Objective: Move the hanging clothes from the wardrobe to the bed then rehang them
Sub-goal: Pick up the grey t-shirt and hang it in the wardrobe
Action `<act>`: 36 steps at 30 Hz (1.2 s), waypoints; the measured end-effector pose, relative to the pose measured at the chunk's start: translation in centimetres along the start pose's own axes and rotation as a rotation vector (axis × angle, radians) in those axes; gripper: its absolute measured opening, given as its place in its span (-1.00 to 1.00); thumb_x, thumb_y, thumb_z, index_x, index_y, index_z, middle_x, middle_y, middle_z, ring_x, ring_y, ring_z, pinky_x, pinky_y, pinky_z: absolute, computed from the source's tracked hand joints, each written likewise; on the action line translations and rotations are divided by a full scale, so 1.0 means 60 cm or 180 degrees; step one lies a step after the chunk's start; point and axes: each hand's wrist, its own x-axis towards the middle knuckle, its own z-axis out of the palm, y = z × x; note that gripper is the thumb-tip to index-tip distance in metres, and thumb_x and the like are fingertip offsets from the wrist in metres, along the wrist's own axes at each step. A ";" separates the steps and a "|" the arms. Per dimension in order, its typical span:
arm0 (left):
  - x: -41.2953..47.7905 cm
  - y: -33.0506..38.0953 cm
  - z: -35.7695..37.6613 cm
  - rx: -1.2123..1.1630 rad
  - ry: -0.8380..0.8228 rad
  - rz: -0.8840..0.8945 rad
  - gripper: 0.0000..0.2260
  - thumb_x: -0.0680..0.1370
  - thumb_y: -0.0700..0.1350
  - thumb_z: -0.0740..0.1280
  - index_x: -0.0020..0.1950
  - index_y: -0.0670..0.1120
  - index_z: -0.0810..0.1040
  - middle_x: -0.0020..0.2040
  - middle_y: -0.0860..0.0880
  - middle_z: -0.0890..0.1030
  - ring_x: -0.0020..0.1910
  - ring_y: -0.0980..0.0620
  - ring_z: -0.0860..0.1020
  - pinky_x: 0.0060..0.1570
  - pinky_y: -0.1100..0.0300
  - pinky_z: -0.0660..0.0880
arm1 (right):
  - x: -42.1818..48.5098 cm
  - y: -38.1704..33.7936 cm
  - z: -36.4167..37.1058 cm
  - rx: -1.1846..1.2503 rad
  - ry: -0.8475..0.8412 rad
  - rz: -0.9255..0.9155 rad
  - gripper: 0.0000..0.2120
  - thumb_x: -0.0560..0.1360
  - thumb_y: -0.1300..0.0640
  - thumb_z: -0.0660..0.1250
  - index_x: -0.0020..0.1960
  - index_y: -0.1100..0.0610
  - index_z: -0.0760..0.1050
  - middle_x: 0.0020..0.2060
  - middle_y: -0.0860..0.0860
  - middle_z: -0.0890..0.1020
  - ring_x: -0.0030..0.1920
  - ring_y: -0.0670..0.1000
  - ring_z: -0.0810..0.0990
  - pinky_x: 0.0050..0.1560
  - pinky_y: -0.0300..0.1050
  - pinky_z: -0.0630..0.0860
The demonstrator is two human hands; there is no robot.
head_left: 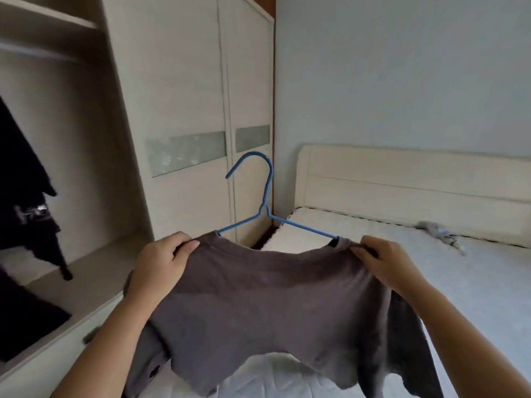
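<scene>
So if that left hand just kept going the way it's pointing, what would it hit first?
Probably the closed wardrobe door: the left hand, gripping the grey shirt on the blue hanger, points up toward it. Depth is hard to judge.

The hanger's (265, 196) ends vanish inside the shirt (273, 297), whose hem runs off the bottom edge. The palms of the left hand (161, 262) and right hand (385, 265) face away, unseen. Dark clothes (23, 182) are cut by the left edge. A grey item (439, 231) on the bed (488, 282) is too blurred to identify.
</scene>
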 end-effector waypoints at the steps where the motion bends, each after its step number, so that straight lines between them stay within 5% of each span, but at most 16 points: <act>1: -0.018 -0.026 -0.018 0.0111 -0.0001 -0.0191 -0.79 0.48 -0.01 0.31 -0.17 -0.16 0.58 -0.29 -0.11 0.64 -0.25 -0.12 0.56 -0.18 0.01 0.47 | 0.004 -0.016 0.033 0.0123 -0.0153 -0.0049 -0.64 0.50 0.12 0.28 -0.42 0.01 0.23 -0.50 -0.10 0.39 -0.37 0.04 0.41 -0.34 -0.08 0.27; 4: -0.082 -0.096 -0.085 0.0440 0.0021 -0.0641 -0.85 0.50 -0.08 0.31 -0.11 -0.15 0.60 -0.25 -0.10 0.64 -0.21 -0.09 0.57 -0.19 0.07 0.46 | 0.005 -0.083 0.132 0.0431 -0.0576 -0.0300 -0.64 0.50 0.13 0.28 -0.43 0.04 0.25 -0.52 -0.09 0.38 -0.42 -0.07 0.37 -0.36 -0.17 0.27; 16: -0.424 -0.343 -0.365 0.1174 0.0437 -0.2557 -0.88 0.51 -0.13 0.31 -0.08 -0.15 0.61 -0.14 -0.15 0.65 -0.06 -0.16 0.57 -0.15 0.22 0.25 | -0.116 -0.461 0.471 0.0627 -0.2114 -0.1094 -0.77 0.48 0.05 0.30 -0.27 0.17 0.47 -0.33 0.08 0.55 -0.14 0.19 0.57 -0.20 -0.08 0.37; 19: -0.495 -0.402 -0.446 0.1187 0.0369 -0.2792 -0.88 0.52 -0.10 0.28 -0.10 -0.10 0.59 -0.09 -0.15 0.64 0.00 -0.16 0.56 -0.07 0.25 0.27 | -0.170 -0.567 0.535 0.0535 -0.2253 -0.1206 -0.66 0.48 0.05 0.31 -0.41 -0.01 0.28 -0.41 0.01 0.47 -0.12 0.18 0.57 -0.24 -0.14 0.27; 23: -0.576 -0.466 -0.553 0.1271 0.0443 -0.3225 -0.79 0.52 -0.15 0.29 0.04 -0.27 0.58 0.05 -0.26 0.61 0.12 -0.22 0.51 0.01 0.28 0.24 | -0.263 -0.708 0.630 0.0525 -0.2593 -0.1298 -0.68 0.48 0.05 0.31 -0.39 0.02 0.28 -0.39 0.01 0.48 -0.10 0.18 0.57 -0.23 -0.12 0.29; 26: -0.639 -0.506 -0.615 0.1202 0.0593 -0.4022 -0.72 0.54 -0.14 0.26 0.15 -0.30 0.50 0.17 -0.34 0.52 0.21 -0.29 0.42 0.10 0.14 0.19 | -0.342 -0.789 0.697 0.0514 -0.2993 -0.1418 -0.61 0.49 0.05 0.30 -0.42 -0.02 0.19 -0.45 -0.04 0.40 -0.12 0.15 0.54 -0.24 -0.15 0.21; 30: -0.729 -0.560 -0.697 0.1309 0.0403 -0.4264 -0.82 0.54 -0.12 0.25 0.01 -0.19 0.57 -0.02 -0.23 0.61 -0.01 -0.20 0.53 -0.15 0.15 0.26 | -0.413 -0.872 0.765 0.0558 -0.3470 -0.1646 -0.64 0.51 0.08 0.28 -0.40 -0.09 0.22 -0.42 -0.16 0.38 -0.19 0.03 0.45 -0.17 -0.18 0.26; 36: -0.739 -0.612 -0.740 0.1533 0.0803 -0.4408 -0.87 0.53 -0.12 0.27 -0.07 -0.14 0.57 -0.19 -0.12 0.58 -0.11 -0.14 0.52 -0.18 0.14 0.26 | -0.402 -0.976 0.840 0.0827 -0.3760 -0.1846 -0.82 0.53 0.12 0.25 -0.26 0.02 0.43 -0.32 -0.09 0.49 -0.24 -0.09 0.46 -0.21 -0.30 0.33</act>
